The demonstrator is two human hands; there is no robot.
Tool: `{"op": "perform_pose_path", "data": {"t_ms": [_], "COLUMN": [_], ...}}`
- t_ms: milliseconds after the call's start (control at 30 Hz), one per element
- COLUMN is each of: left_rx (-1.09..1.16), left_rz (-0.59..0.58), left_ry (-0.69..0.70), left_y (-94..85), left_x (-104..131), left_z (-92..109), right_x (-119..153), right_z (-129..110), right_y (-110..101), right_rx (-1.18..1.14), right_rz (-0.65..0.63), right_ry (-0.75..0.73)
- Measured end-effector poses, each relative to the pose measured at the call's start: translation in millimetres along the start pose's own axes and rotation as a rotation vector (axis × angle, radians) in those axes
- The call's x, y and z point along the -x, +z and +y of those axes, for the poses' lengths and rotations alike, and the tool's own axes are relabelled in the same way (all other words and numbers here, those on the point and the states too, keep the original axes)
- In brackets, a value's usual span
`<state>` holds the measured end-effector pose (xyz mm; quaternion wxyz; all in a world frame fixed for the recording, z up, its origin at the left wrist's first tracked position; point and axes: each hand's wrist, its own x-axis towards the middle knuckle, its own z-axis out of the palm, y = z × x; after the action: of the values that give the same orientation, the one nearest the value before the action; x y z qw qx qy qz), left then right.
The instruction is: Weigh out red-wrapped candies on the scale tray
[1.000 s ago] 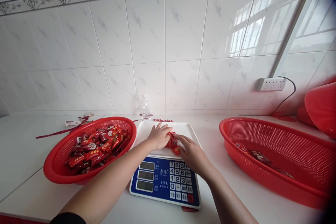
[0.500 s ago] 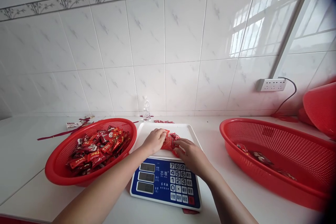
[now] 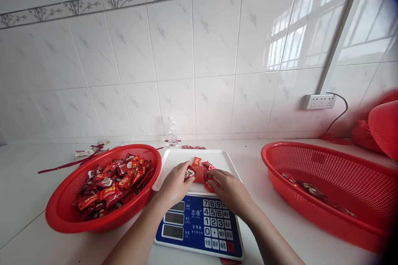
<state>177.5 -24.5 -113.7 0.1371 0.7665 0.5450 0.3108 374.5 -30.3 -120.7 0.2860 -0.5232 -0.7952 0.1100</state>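
Observation:
On the white tray (image 3: 168, 160) of a blue-fronted scale (image 3: 199, 227), several red packets (image 3: 201, 174) lie between my hands. My left hand (image 3: 178, 184) is curled at their left side, its fingers round a dark red packet (image 3: 189, 172) with white lettering. From the right, my right hand (image 3: 228, 186) reaches over the red packets, its fingers bent and gripping at their right edge. To the left stands a red oval basket (image 3: 62, 215) with many red wrapped packets (image 3: 115, 180) inside.
A second red basket (image 3: 311, 153) at the right holds a few packets. Behind the scale are a clear bottle (image 3: 172, 133) and a red-and-white strip (image 3: 193, 147). Dark red ribbon (image 3: 65, 166) lies at the left. A socket strip (image 3: 319, 102) is on the tiled wall.
My left hand has shifted left and down, and a dark red packet now shows at its fingers. The red packets on the tray are more spread out. The view has shifted slightly.

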Motion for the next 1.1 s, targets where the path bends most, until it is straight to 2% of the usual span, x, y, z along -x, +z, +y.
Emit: {"op": "perform_pose_path", "data": {"t_ms": [233, 433, 767, 933, 1100], "left_rx": [-0.073, 0.042, 0.161, 0.12, 0.12], "left_rz": [0.089, 0.258, 0.352, 0.289, 0.132], "left_ry": [-0.047, 0.015, 0.179, 0.222, 0.234], "left_y": [-4.5, 1.2, -8.9, -3.8, -3.7], "left_x": [13.2, 14.6, 13.7, 16.3, 23.9], "left_z": [-11.8, -23.4, -18.8, -19.5, -11.3], "right_x": [0.2, -1.4, -0.2, -1.4, -1.4], "right_z": [0.0, -3.8, -0.8, 3.0, 4.5], "right_y": [1.6, -1.9, 4.2, 8.5, 10.0], "right_rx": [-0.013, -0.028, 0.055, 0.092, 0.075], "right_rz": [0.0, -0.016, 0.02, 0.045, 0.147], "right_ry": [0.014, -0.025, 0.016, -0.003, -0.129]}}
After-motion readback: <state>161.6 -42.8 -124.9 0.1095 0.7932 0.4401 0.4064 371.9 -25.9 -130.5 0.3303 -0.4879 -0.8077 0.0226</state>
